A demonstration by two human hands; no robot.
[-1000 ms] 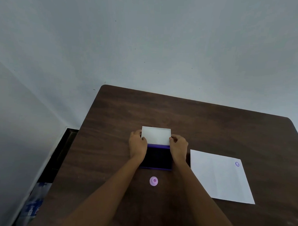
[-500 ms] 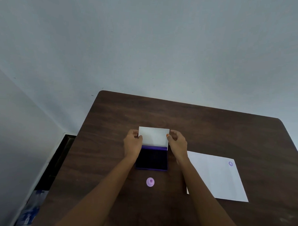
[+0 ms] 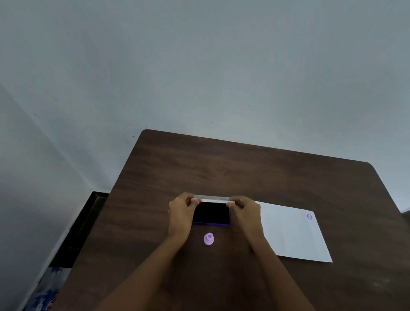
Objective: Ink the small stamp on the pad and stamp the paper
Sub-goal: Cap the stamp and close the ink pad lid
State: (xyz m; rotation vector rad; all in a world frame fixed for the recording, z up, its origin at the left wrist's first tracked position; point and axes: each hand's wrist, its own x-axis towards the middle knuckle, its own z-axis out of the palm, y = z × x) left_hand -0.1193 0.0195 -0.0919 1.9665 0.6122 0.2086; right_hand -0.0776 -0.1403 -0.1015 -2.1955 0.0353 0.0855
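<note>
Both hands (image 3: 212, 210) grip pad lid (image 3: 213, 199); stamp (image 3: 208, 239) near

Both hands (image 3: 181, 215) (image 3: 245, 213) pinch pad lid (image 3: 213, 199) — seemingly edge-on — stamp (image 3: 208, 239) idle.

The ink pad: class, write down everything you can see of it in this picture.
The ink pad is a flat rectangular case with a purple rim and a very dark inking surface, lying open on the brown table. Its pale lid, seen nearly edge-on along the far side, is pinched at its ends by the left hand and the right hand. The small lilac stamp stands just in front, apart from it; the paper lies to its right.
</note>
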